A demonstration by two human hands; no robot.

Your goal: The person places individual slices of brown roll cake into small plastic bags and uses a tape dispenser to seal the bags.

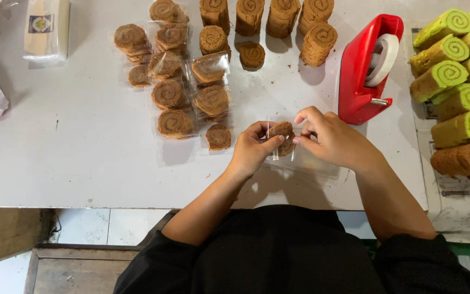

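Hands: left hand (252,148) and right hand (330,136) pinch a slice (283,130) in clear wrap (300,159).
Done: wrapped slices (183,81), table's (82,152) far middle.
Left: bare rolls (267,19), far edge.

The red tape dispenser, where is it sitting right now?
In the head view, the red tape dispenser stands on the white table, just beyond the right hand, between the brown roll slices and the green rolls.

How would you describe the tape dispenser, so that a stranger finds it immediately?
Start at the white table and go to its right side, left of the green swirl cake rolls. The glossy red plastic tape dispenser stands there, just beyond the person's right hand. It is the only red, non-food thing, holding a white tape roll.
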